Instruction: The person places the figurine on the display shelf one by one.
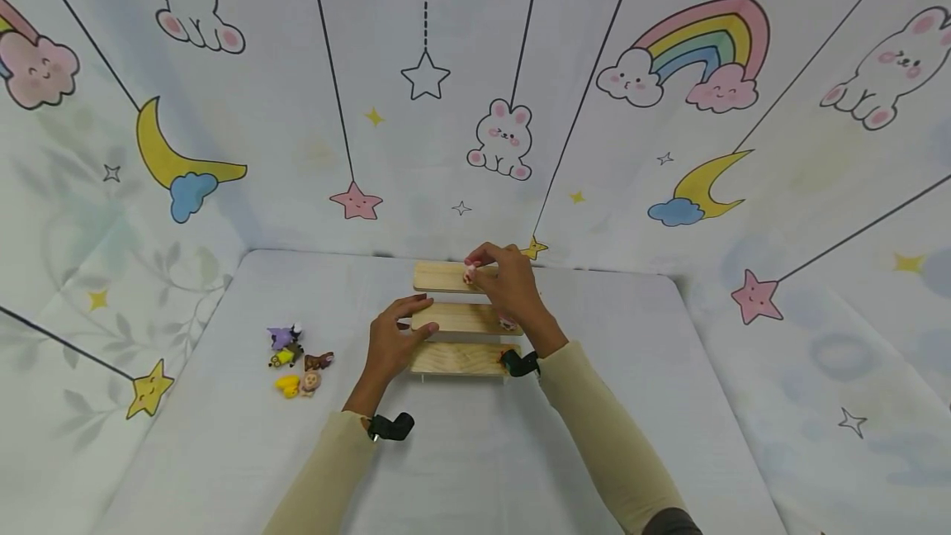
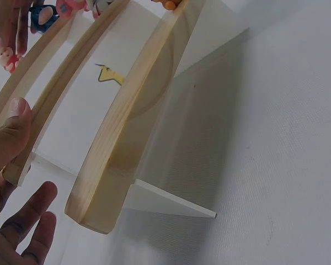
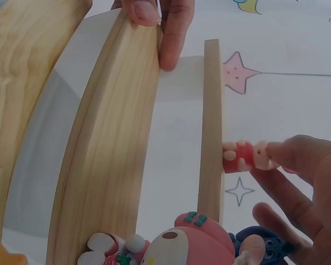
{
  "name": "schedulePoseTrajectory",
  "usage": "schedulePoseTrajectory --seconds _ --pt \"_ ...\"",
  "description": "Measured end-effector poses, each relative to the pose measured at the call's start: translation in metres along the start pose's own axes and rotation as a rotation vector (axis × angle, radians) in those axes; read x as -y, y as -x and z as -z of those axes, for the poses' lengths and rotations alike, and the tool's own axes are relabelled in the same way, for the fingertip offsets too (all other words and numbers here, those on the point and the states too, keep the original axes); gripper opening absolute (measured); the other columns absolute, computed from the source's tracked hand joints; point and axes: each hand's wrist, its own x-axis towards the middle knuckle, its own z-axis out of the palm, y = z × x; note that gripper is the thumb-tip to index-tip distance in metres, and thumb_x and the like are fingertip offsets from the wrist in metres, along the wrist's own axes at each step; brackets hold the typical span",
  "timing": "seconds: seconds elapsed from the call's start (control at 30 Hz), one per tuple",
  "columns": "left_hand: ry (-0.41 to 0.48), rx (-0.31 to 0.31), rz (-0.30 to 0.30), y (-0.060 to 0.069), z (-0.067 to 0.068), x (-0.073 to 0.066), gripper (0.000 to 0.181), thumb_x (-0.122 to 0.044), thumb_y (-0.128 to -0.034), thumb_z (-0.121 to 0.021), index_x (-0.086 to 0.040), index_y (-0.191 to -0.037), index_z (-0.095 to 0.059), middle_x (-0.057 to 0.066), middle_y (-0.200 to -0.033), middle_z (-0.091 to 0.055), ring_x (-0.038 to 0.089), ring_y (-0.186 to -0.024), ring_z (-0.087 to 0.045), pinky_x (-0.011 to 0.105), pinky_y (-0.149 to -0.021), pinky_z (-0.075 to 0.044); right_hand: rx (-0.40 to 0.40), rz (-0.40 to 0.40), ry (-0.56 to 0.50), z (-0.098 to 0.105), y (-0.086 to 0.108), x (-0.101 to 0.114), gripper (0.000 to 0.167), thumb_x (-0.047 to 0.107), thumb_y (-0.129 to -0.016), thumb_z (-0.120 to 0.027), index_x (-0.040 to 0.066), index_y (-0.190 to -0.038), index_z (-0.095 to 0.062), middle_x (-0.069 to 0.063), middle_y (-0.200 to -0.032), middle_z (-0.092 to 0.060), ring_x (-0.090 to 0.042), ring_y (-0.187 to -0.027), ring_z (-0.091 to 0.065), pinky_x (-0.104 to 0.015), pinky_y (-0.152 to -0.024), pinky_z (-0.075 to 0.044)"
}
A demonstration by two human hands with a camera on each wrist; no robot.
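Note:
A three-step wooden shelf rack stands at the back of the table, with a top board (image 1: 438, 275), a middle board (image 1: 456, 318) and a bottom board (image 1: 461, 359). My left hand (image 1: 395, 337) grips the left end of the middle board, its thumb (image 2: 17, 124) on the wood. Over the top board, my right hand (image 1: 514, 283) pinches a small pink-and-red toy figurine (image 3: 245, 157) whose base meets the board. A pink-hooded figurine (image 3: 204, 243) is on the middle board's right end. Near it, a dark blue figurine (image 3: 259, 245) shows on the top board.
Several small toy figurines lie grouped on the table to the left, among them a purple one (image 1: 281, 338), a yellow one (image 1: 287, 386) and a brown one (image 1: 319, 361). An orange figurine (image 2: 170, 4) is on the bottom board. A printed cloth backdrop (image 1: 446, 147) rises behind the rack.

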Motion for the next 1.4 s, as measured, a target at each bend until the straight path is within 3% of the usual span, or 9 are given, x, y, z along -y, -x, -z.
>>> schedulePoseTrajectory --seconds 0.3,0.53,0.67,1.07,1.23,1.4 --pt "0.004 0.016 0.02 -0.001 0.0 0.002 0.049 -0.027 -0.0891 -0.087 -0.018 -0.135 -0.075 0.006 -0.146 -0.067 0.029 -0.132 -0.064 0.05 -0.099 -0.056 -0.009 0.006 -0.001 0.007 0.002 0.0 0.023 0.018 -0.095 -0.082 0.017 -0.118 -0.078 -0.002 -0.114 -0.08 -0.032 -0.108 -0.061 -0.051 -0.092 -0.047" --pt "-0.001 0.016 0.033 -0.001 0.0 0.002 0.049 -0.026 -0.0891 -0.088 -0.018 -0.135 -0.075 0.006 -0.147 -0.067 0.029 -0.133 -0.064 0.049 -0.099 -0.055 -0.068 0.032 -0.035 0.021 0.006 -0.003 0.028 0.017 -0.094 -0.083 0.018 -0.121 -0.076 -0.004 -0.12 -0.079 -0.029 -0.111 -0.059 -0.055 -0.105 -0.044" --pt "0.0 0.011 0.038 -0.001 0.0 0.002 0.048 -0.025 -0.0885 -0.088 -0.019 -0.135 -0.075 0.005 -0.146 -0.067 0.028 -0.132 -0.064 0.048 -0.099 -0.055 -0.117 0.02 -0.06 0.029 0.009 -0.008 0.03 0.017 -0.094 -0.082 0.018 -0.124 -0.077 -0.006 -0.123 -0.079 -0.03 -0.113 -0.059 -0.057 -0.106 -0.044" --pt "-0.007 0.013 0.025 -0.001 0.0 0.003 0.048 -0.023 -0.0888 -0.088 -0.018 -0.135 -0.075 0.006 -0.146 -0.067 0.029 -0.132 -0.064 0.048 -0.098 -0.055 -0.18 -0.125 -0.134 0.046 0.029 -0.042 0.034 0.031 -0.097 -0.081 0.018 -0.128 -0.076 -0.003 -0.13 -0.074 -0.029 -0.122 -0.062 -0.055 -0.109 -0.046" --pt "-0.004 0.012 0.027 0.0 0.001 0.001 0.048 -0.025 -0.0888 -0.088 -0.018 -0.135 -0.075 0.006 -0.147 -0.067 0.029 -0.132 -0.064 0.049 -0.099 -0.055 -0.152 -0.193 -0.171 0.043 0.04 -0.057 0.034 0.03 -0.097 -0.081 0.019 -0.128 -0.075 -0.007 -0.134 -0.073 -0.032 -0.123 -0.068 -0.059 -0.109 -0.049" --pt "-0.004 0.009 0.025 -0.001 0.001 0.001 0.049 -0.025 -0.0881 -0.088 -0.018 -0.135 -0.076 0.006 -0.146 -0.067 0.029 -0.131 -0.064 0.05 -0.099 -0.055 -0.096 -0.212 -0.185 0.038 0.046 -0.069 0.032 0.028 -0.097 -0.081 0.018 -0.127 -0.076 -0.007 -0.139 -0.072 -0.035 -0.119 -0.073 -0.057 -0.096 -0.059"
